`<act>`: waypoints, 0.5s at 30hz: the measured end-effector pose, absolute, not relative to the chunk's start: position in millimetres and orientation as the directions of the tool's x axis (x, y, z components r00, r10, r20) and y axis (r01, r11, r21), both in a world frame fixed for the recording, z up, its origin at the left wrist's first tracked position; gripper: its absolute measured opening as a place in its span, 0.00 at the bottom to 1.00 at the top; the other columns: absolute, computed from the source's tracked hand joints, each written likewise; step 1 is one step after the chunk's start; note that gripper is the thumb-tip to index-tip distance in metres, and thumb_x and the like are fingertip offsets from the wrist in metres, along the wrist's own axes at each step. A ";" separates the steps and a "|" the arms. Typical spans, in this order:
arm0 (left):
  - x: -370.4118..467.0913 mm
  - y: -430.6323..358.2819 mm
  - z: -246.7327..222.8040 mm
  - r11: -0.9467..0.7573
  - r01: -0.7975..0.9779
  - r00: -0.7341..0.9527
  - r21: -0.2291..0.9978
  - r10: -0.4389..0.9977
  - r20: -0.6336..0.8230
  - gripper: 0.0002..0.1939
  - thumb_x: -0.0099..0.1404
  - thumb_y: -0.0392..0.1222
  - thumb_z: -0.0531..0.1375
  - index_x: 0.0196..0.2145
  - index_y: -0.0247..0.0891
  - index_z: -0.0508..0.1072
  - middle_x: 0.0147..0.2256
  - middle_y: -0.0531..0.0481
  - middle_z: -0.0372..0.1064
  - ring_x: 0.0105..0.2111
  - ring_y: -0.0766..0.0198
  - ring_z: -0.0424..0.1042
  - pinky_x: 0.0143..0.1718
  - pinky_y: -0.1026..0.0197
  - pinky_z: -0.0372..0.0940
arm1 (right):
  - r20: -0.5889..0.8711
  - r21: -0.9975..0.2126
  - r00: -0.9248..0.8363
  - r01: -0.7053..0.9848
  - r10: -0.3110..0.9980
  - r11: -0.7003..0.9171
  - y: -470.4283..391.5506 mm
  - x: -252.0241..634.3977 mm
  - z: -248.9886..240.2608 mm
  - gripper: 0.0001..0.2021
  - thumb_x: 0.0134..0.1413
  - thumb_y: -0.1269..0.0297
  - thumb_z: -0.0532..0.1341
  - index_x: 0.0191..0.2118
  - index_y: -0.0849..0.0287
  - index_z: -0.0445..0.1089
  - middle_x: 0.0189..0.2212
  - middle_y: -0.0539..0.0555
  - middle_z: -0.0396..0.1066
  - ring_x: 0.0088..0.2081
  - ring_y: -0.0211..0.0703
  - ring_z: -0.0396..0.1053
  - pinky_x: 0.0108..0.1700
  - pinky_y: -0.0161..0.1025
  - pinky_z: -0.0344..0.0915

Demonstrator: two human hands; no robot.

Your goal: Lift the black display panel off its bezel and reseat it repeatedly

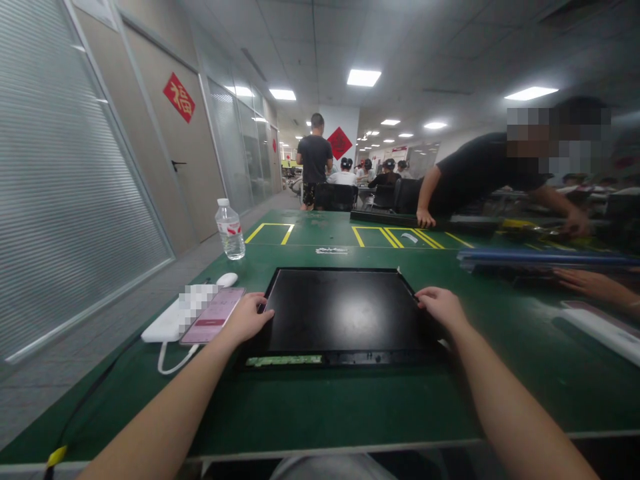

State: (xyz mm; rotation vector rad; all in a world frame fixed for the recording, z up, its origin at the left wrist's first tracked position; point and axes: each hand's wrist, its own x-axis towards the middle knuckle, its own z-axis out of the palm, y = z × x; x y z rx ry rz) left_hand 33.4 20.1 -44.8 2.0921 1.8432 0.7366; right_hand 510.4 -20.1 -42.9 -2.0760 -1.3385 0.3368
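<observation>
A flat black display panel [345,310] lies face up on the green table, with a glossy screen and a dark frame. Along its near edge runs a strip with a green circuit board [285,360] at the left. My left hand [251,316] grips the panel's left edge, thumb on top near the screen and fingers curled at the side. At the opposite edge, my right hand [440,305] pinches the frame between thumb and fingers. Parts of the fingers of both hands are hidden by the frame.
Left of the panel lie a phone [215,319], a white power bank [167,320] with a cable and a white mouse [227,280]. Behind them stands a water bottle [230,230]. A co-worker [480,173] leans over the table's far right, near a blurred blue bar [545,260].
</observation>
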 end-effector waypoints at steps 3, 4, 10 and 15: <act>33.5 20.1 -45.3 -0.159 0.840 0.061 0.518 0.977 0.202 0.11 0.53 0.45 0.63 0.32 0.36 0.78 0.53 0.34 0.73 0.51 0.45 0.74 0.51 0.51 0.67 | 0.116 -0.637 0.461 0.714 0.880 -0.291 -19.6 510.6 -43.6 0.11 0.50 0.66 0.59 0.37 0.55 0.79 0.27 0.51 0.78 0.32 0.43 0.74 0.32 0.35 0.60; 33.5 20.2 -45.6 -0.160 0.841 0.059 0.517 0.977 0.206 0.10 0.53 0.44 0.63 0.31 0.36 0.78 0.53 0.35 0.73 0.51 0.45 0.74 0.52 0.52 0.67 | 0.115 -0.641 0.461 0.711 0.880 -0.290 -19.6 510.5 -43.6 0.11 0.50 0.66 0.59 0.36 0.55 0.79 0.27 0.51 0.78 0.32 0.43 0.74 0.32 0.35 0.60; 33.6 21.5 -46.9 -0.156 0.849 0.063 0.505 0.979 0.196 0.12 0.53 0.44 0.62 0.33 0.35 0.78 0.54 0.33 0.72 0.52 0.46 0.73 0.52 0.53 0.67 | 0.134 -0.652 0.449 0.711 0.883 -0.262 -20.2 509.2 -42.9 0.11 0.49 0.67 0.59 0.35 0.56 0.79 0.26 0.51 0.78 0.32 0.43 0.74 0.34 0.35 0.62; 33.9 20.8 -44.7 -0.167 0.826 0.065 0.538 0.977 0.205 0.09 0.51 0.44 0.63 0.29 0.37 0.78 0.52 0.36 0.74 0.51 0.44 0.74 0.50 0.52 0.68 | 0.122 -0.645 0.439 0.717 0.890 -0.265 -20.5 510.0 -42.2 0.11 0.49 0.68 0.59 0.35 0.56 0.79 0.26 0.51 0.78 0.32 0.43 0.74 0.33 0.35 0.61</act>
